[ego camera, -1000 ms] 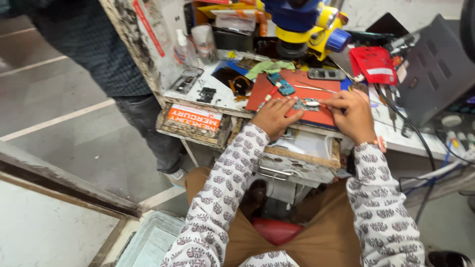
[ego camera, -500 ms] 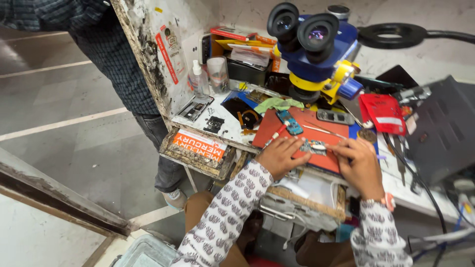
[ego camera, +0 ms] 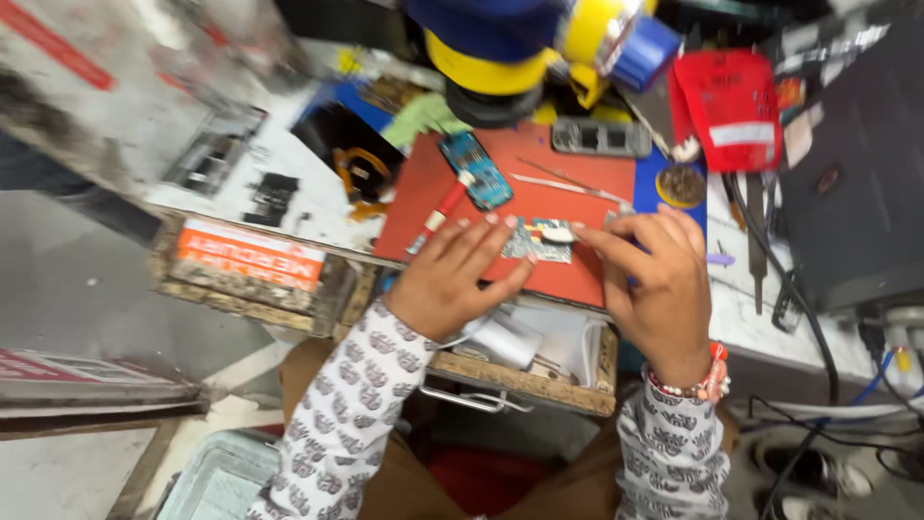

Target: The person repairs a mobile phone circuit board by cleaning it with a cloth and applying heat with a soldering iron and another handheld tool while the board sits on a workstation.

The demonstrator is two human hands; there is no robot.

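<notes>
Electronics repair workshop, shown by cluttered counter (ego camera: 289, 207), red work mat (ego camera: 539, 193), blue circuit board (ego camera: 478, 170), microscope (ego camera: 520, 48) overhead, cables, misc. small parts strewn about

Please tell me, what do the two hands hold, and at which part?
The left hand presses flat on the left edge of a small circuit board. The right hand pinches its right end. Blur hides the exact grip.

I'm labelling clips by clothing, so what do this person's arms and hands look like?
Both arms wear long white sleeves printed all over with small grey motifs. The right hand has a beaded bracelet at the wrist, in red, orange and pale beads. The left hand wears nothing. No gloves.
</notes>
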